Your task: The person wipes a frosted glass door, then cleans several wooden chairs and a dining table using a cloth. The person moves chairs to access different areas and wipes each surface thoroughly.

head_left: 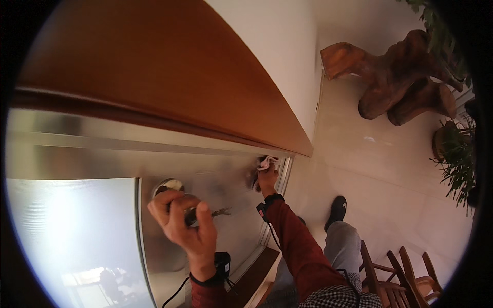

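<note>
My left hand (186, 225) has its fingers curled round a round metal door knob (168, 184) and covers much of it. A key (221, 211) sticks out beside the fingers. The knob sits on a shiny, pale door (231, 227) with a glass pane (77, 219). Lower on the same door, close to the floor, my right hand (267, 179) presses a bunched pink-and-white cloth (267, 163) against the surface. Both wrists wear black straps with small devices and cables.
Brown wooden door trim (161, 73) runs beside the door, next to a white wall (269, 42). A carved tree-root piece (393, 73) stands on the tiled floor (377, 169). A potted plant (456, 161) is at the right. Wooden chairs (400, 273) stand behind my leg.
</note>
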### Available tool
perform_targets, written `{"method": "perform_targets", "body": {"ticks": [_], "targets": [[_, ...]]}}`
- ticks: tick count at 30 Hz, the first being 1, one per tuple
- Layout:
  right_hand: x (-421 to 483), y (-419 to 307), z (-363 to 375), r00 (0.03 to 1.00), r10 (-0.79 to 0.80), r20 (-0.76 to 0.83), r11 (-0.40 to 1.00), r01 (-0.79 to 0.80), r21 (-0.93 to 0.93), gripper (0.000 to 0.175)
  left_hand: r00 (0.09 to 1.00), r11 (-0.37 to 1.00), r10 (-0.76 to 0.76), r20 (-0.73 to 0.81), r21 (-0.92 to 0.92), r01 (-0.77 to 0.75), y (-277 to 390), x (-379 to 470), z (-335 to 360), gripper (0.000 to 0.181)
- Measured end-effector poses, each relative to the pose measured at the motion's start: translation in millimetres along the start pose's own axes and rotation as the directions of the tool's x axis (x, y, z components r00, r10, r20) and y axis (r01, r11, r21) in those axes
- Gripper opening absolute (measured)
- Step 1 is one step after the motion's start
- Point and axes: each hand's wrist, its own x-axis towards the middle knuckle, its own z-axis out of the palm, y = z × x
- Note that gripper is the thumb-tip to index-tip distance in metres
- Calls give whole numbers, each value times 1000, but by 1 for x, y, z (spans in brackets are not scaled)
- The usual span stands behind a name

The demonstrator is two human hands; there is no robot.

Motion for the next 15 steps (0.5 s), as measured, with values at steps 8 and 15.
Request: {"method": "perform_targets", "body": {"ticks": [8, 15], "targets": [[-70, -39, -22, 928, -357, -103, 511, 287, 810, 45, 994, 998, 18, -105, 65, -11, -3, -12, 9, 23], [34, 57, 79, 984, 170, 43, 563, -133, 815, 33, 963, 976, -87, -255, 173, 133, -3, -22, 21, 28]]}}
